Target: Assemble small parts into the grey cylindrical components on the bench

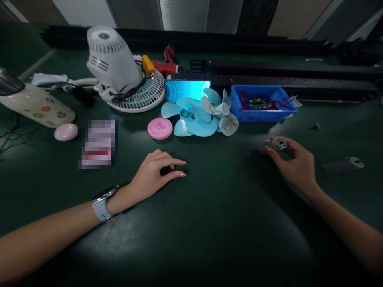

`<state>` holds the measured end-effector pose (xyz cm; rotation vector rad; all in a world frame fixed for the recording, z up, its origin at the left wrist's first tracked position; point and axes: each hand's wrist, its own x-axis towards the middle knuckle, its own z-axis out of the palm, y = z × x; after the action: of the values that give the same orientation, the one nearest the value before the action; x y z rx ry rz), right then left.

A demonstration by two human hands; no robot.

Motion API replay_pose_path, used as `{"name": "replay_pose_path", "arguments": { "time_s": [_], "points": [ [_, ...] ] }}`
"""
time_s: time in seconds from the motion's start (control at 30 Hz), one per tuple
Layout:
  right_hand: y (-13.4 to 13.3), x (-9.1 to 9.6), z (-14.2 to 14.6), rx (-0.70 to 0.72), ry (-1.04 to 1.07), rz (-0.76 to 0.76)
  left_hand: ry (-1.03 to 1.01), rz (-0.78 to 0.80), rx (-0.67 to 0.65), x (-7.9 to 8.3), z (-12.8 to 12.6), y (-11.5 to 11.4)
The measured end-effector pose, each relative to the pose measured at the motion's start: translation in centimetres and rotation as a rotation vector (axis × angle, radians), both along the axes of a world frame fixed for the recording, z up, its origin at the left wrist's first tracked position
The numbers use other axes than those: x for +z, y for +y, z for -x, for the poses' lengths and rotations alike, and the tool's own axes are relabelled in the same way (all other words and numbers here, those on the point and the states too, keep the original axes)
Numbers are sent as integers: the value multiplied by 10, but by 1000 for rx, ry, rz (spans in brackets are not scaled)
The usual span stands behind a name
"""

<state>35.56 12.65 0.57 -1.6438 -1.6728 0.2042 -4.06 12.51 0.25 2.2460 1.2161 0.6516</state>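
My right hand (295, 165) grips a small round metal part (280, 144) with a dark centre, between thumb and fingers, at the right of the green table. Its exact kind I cannot make out. Farther right lies a similar round metal-topped part (356, 162) with a dark, dim body. My left hand (157, 171), a watch on its wrist, rests on the table with thumb and index finger apart and nothing between them. Beyond it is a pink round case (160, 128), nearest to that hand. Several light-blue fan blades (202, 125) lie piled beside the case.
At the back stand a white desk fan (115, 59), lying face down, a lit phone (179, 89), a red power drill (167, 65) and a blue bin (257, 113) of wires. At left are a bottle (38, 105), a pink oval object (66, 132) and a blurred-out packet (98, 141).
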Motion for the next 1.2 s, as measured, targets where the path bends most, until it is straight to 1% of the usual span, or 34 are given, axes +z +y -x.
{"name": "replay_pose_path", "arguments": {
  "time_s": [0.07,0.13,0.2,0.27,0.33,0.37,0.4,0.43,0.47,0.5,0.53,0.57,0.6,0.67,0.77,0.83,0.97,1.1,1.17,1.2],
  "points": [
    [-1,-7,-21,-48,-32,-14,-17,22,18,2,-1,-1],
    [-2,-14,-36,-78,-61,5,-37,47,47,5,-2,-3],
    [-2,-17,-42,-91,-79,28,-67,78,94,8,-3,-5],
    [-7,-12,-36,-119,-118,-44,-112,116,157,9,-4,-6],
    [-16,-1,-18,-136,-180,-205,-170,142,228,9,-4,-6],
    [-22,5,-3,-100,-211,-270,-201,148,260,8,-4,-6],
    [-27,11,14,-10,-235,-285,-230,152,283,7,-4,-6],
    [-30,15,34,134,-243,-236,-257,154,299,6,-4,-5],
    [-32,17,55,307,-232,-137,-277,160,307,4,-4,-5],
    [-32,18,77,476,-204,-7,-292,165,311,3,-4,-4],
    [-29,16,98,612,-171,116,-301,168,312,3,-4,-4],
    [-23,13,117,702,-140,208,-305,172,314,2,-3,-5],
    [-16,10,134,747,-117,257,-304,176,314,2,-3,-5],
    [0,3,159,771,-115,263,-297,176,314,3,-2,-6],
    [15,-3,174,769,-138,246,-265,165,298,5,-1,-7],
    [16,-4,174,767,-143,234,-247,155,274,7,-1,-6],
    [10,-6,174,756,-168,184,-235,147,229,7,-2,-4],
    [10,-9,182,781,-207,153,-226,151,227,4,-2,-4],
    [9,-5,177,802,-210,125,-215,150,235,4,-1,-5],
    [7,0,169,800,-213,94,-209,150,238,4,0,-5]
  ]
}}
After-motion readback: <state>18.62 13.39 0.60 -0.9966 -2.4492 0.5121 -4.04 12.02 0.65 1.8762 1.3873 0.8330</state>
